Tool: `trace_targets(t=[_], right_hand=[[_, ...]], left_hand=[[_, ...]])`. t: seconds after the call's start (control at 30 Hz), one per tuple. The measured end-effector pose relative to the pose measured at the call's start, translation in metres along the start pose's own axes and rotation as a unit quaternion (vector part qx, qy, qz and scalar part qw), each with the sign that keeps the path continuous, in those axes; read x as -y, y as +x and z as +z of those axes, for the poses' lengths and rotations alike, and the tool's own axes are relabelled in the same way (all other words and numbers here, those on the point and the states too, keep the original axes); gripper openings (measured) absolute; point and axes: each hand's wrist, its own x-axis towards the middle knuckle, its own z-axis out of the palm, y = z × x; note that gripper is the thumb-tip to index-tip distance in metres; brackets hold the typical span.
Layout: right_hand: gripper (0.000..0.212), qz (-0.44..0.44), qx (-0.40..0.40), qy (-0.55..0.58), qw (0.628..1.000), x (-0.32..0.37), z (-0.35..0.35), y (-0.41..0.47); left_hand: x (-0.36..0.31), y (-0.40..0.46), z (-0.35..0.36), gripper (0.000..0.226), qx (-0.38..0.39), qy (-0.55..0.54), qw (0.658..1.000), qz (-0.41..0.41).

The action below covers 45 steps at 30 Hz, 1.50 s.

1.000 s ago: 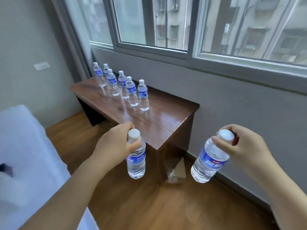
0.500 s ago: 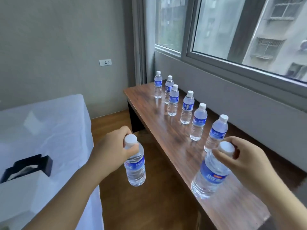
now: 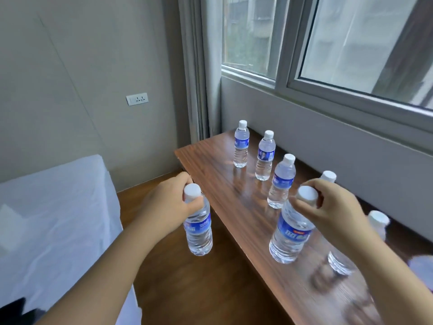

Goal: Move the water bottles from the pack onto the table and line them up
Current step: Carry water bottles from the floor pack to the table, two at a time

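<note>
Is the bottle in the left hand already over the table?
No, the left hand holds its bottle by the neck above the floor, beside the near edge of the table.

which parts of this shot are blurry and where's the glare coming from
Head view: the far bottles by the window are fairly sharp; the near end of the table and the bottles at the right edge are smeared by motion blur. Window daylight puts pale glare streaks on the glossy tabletop. Wide-angle distortion bends the window frame; both held bottles, in the left hand and right hand, stay readable.
</note>
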Motion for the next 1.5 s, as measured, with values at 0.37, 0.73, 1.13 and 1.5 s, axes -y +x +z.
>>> trace_targets(t=[0.37, 0.73, 1.13, 1.5], right_hand=[[0.021, 0.064, -0.044, -0.002, 0.997, 0.062, 0.130, 0.175], [0.021, 0.078, -0.041, -0.005, 0.996, 0.067, 0.229, 0.354], [0.024, 0.206, -0.061, -0.065, 0.974, 0.063, 0.286, 0.459], [0.026, 0.325, -0.087, -0.100, 0.936, 0.053, 0.309, 0.485]], left_hand=[[0.083, 0.238, -0.012, 0.025, 0.063, -0.007, 0.994, 0.094], [0.115, 0.424, 0.025, 0.018, 0.086, 0.007, 0.991, 0.098], [0.115, 0.565, 0.074, 0.019, 0.176, 0.028, 0.965, 0.192], [0.097, 0.622, 0.108, 0.022, 0.241, 0.014, 0.930, 0.277]])
